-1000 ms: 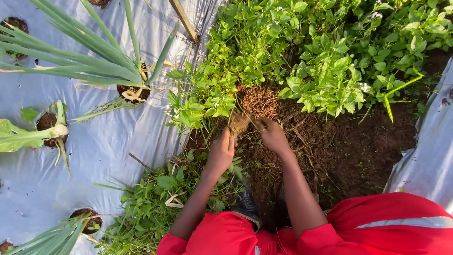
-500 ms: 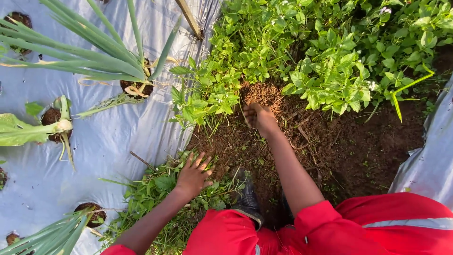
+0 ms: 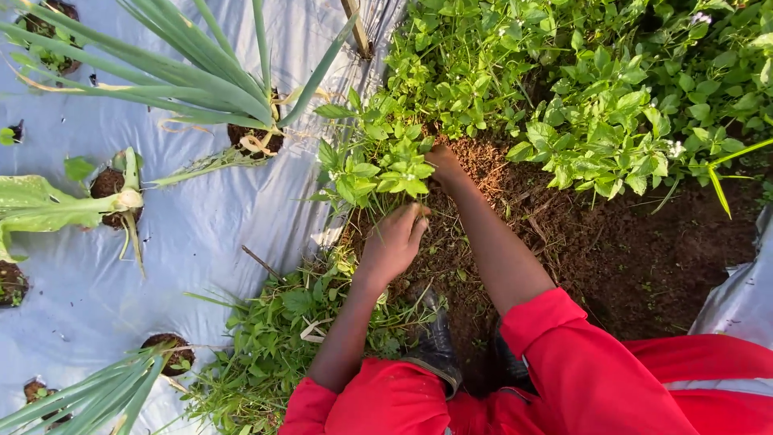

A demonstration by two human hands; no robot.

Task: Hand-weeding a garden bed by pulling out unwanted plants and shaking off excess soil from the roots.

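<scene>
A leafy green weed clump (image 3: pixel 377 171) grows at the edge of the bare brown soil (image 3: pixel 628 250). My left hand (image 3: pixel 393 242) is at the clump's base, with its fingers curled around the lower stems. My right hand (image 3: pixel 442 159) reaches further in, to the clump's right side where the brown soil meets the leaves. Its fingertips are hidden under the foliage. Both arms wear red sleeves. A dense patch of the same green weeds (image 3: pixel 596 97) fills the ground beyond my hands.
Grey plastic sheeting (image 3: pixel 201 242) covers the bed on the left, with onion plants (image 3: pixel 193 72) growing through holes in it. A heap of pulled weeds (image 3: pixel 274 346) lies below my left hand. A black boot (image 3: pixel 435 338), a wooden stake (image 3: pixel 358 28) and more sheeting (image 3: pixel 741 298) at right.
My left hand left the weed heap and moved up to the clump's base. My right hand moved slightly further up into the leaves. The view shifted a little.
</scene>
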